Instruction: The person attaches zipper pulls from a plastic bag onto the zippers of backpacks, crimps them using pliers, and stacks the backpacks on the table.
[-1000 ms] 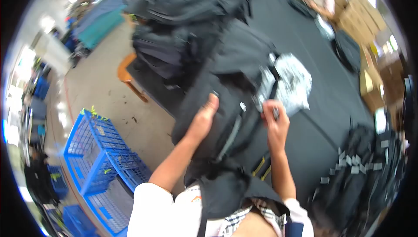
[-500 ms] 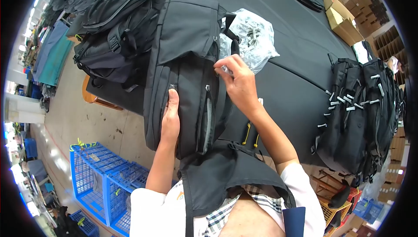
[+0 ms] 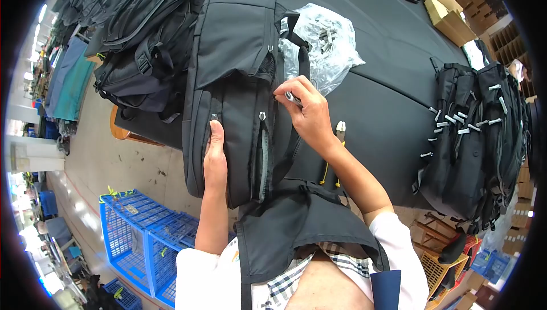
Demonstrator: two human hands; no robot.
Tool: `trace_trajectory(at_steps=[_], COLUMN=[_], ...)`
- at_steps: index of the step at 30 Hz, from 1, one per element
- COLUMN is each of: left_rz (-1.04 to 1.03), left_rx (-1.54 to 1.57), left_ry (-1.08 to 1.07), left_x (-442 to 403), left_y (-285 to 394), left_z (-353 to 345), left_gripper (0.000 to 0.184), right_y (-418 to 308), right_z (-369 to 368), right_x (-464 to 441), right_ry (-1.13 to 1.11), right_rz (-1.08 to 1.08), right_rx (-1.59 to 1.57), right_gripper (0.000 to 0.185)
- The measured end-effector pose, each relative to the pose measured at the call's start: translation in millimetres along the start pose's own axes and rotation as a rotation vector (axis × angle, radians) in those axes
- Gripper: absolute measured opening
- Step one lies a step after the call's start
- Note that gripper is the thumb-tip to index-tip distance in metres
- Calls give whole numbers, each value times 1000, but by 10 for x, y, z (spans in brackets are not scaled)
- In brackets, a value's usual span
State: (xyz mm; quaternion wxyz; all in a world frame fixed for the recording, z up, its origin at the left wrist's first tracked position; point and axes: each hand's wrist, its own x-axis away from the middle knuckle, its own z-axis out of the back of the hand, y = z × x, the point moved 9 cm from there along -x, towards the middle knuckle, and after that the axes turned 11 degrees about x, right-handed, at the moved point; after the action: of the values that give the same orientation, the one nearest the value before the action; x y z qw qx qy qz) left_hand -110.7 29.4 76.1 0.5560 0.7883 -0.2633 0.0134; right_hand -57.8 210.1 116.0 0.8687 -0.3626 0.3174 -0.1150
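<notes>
A black backpack [image 3: 233,59] stands upright at the table edge, with a partly open side zipper showing grey lining. My left hand [image 3: 215,159] steadies its front, thumb on the fabric near a zipper slider and the other fingers out of sight at the side. My right hand [image 3: 310,113] is pinched at the backpack's right side. Small grey zipper pulls [image 3: 293,99] stick out between its fingers. Just behind, a clear plastic bag [image 3: 342,62] holds many more grey pulls. A plier-like tool with yellow-edged handles [image 3: 340,130] lies beside my right forearm.
Black backpacks [image 3: 142,42] are piled at the left. More backpacks [image 3: 461,156] with grey pulls stand along the table's right edge. A cardboard box [image 3: 444,17] sits at the far right. Blue plastic crates [image 3: 148,241] are on the floor at lower left.
The backpack and both hands appear slightly further left in view. My right hand has turned a little, showing more of the grey pulls; its pinch stays by the backpack's side.
</notes>
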Motion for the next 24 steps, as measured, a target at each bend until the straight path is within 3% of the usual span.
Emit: trace_trajectory(at_steps=[7, 9, 17, 24], left_rz=[23, 31, -25, -154], left_rx=[53, 75, 102, 128], left_ry=[-34, -49, -8, 1], left_x=[-40, -5, -47, -134], left_y=[-75, -40, -43, -35], left_z=[14, -47, -74, 84], left_gripper=[57, 57, 55, 41], right_y=[-100, -200, -154, -148], right_z=[57, 56, -5, -49], right_x=[159, 142, 72, 20], right_ry=[152, 153, 273, 269], right_rz=[157, 246, 242, 204], right_rx=[36, 207, 248, 247], right_gripper=[22, 28, 31, 32])
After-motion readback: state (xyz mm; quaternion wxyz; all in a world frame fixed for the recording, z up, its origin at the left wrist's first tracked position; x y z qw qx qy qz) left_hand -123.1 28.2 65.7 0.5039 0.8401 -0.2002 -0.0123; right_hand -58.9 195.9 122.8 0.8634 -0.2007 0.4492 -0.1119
